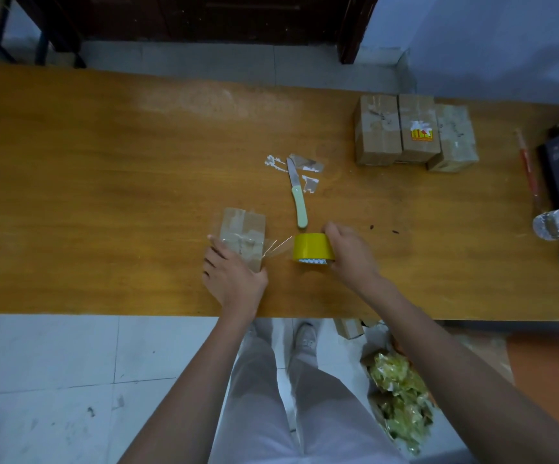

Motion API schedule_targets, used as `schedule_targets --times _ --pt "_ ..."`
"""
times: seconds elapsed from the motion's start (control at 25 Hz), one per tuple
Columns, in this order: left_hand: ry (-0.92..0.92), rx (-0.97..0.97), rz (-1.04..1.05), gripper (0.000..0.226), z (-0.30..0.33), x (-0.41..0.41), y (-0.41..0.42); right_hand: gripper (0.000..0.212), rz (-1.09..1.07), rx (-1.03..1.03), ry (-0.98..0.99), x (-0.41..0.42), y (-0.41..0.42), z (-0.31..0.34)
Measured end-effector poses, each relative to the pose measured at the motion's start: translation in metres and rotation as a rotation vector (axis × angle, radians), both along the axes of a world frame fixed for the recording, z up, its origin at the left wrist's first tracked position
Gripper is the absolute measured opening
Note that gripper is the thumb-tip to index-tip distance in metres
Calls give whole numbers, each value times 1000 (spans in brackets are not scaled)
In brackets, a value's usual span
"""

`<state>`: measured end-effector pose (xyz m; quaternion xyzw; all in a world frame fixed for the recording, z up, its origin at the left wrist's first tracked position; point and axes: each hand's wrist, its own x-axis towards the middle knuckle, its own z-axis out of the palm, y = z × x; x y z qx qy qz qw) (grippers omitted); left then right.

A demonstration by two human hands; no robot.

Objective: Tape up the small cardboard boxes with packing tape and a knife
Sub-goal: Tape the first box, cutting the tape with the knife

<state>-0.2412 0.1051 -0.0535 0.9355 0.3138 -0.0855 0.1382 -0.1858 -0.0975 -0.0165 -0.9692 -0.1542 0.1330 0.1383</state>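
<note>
Holding the yellow tape roll [312,247] in our right hand [350,252], fingers curled round it, we stretch clear tape to the box [243,237]. Our left hand [232,274] presses flat on that patchily taped box, near the counter's [104,195] front edge, below the knife [296,192].

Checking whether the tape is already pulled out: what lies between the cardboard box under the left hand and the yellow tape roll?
In the head view, a clear strip of tape spans from the box to the tape roll.
</note>
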Motion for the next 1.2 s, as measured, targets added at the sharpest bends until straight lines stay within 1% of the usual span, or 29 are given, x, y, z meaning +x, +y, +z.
schedule_targets --times 0.12,0.28,0.36,0.4,0.48,0.56,0.64,0.72,0.84,0.96,1.0,1.12,1.2 --pt "-42 -29 88 123 1 -12 -4 36 13 10 -23 1 4 3" --pt "-30 -135 137 116 11 0 1 37 -34 59 -26 -3 6 10" --pt "-66 -203 161 115 19 7 5 38 -64 92 -123 1 5 22" --pt "-91 -251 195 114 24 12 11 38 -55 64 -202 6 2 30" --pt "-148 -407 267 109 36 22 29 38 -55 -44 -324 19 -13 47" --pt "-219 -671 310 93 47 29 49 38 -62 -128 -356 30 -30 62" --pt "-243 -940 357 78 59 31 57 38 -52 -152 -344 36 -38 71" --pt "-203 -1148 386 77 69 32 57 37 -62 -131 -324 39 -39 75" --pt "-136 -1344 399 84 82 34 59 38 -70 -99 -298 44 -38 77" --pt "-91 -1542 365 68 94 37 64 36 -79 -57 -261 41 -38 77" --pt "-92 -1597 372 69 98 36 64 36 -86 -41 -250 40 -37 77" --pt "-127 -1711 425 97 104 35 63 36 -104 -5 -222 38 -31 80" --pt "-177 -1783 448 101 108 33 59 35 -110 26 -210 39 -27 85"
